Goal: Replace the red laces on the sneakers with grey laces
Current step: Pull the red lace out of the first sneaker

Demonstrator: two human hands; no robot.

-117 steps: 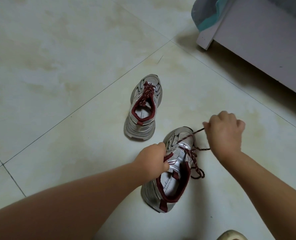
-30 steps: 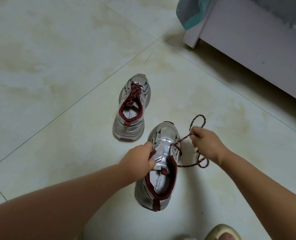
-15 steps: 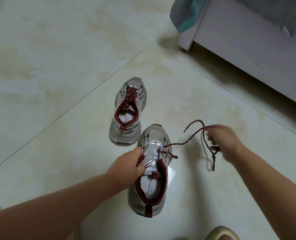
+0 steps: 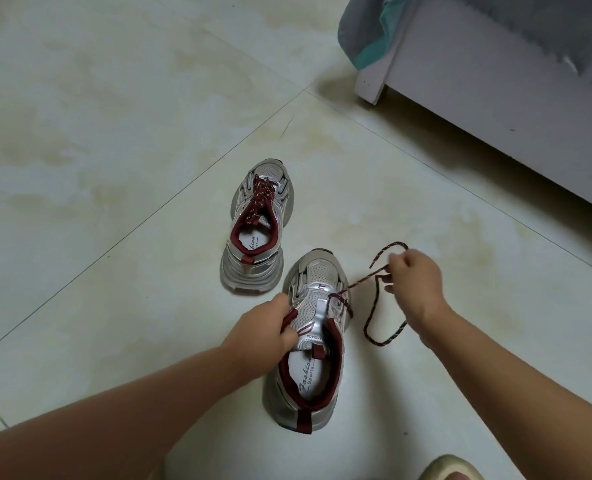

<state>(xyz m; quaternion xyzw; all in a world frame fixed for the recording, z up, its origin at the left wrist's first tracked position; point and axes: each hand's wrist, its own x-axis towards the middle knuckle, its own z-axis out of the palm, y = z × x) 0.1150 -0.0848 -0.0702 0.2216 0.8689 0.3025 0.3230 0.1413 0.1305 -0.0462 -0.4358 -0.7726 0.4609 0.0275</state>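
Observation:
Two silver sneakers with dark red lining stand on the tiled floor. The near sneaker [image 4: 313,341] has its red lace [image 4: 379,332] pulled almost fully out; the lace runs from an eyelet on the shoe's right side out to the right and loops down to the floor. My left hand [image 4: 265,327] grips the left side of this sneaker's collar. My right hand [image 4: 414,280] pinches the lace a short way right of the shoe. The far sneaker [image 4: 258,225] is still fully laced in red. No grey laces are in view.
A white furniture base [image 4: 478,98] runs along the right, with grey and teal cloth [image 4: 363,32] hanging over its corner. The tip of a light slipper [image 4: 450,469] shows at the bottom edge. Tile joints cross the pale floor.
My right hand has come back toward the shoe and regripped the lace nearer the eyelets. Since the earliest frame most of the lace has left the near sneaker.

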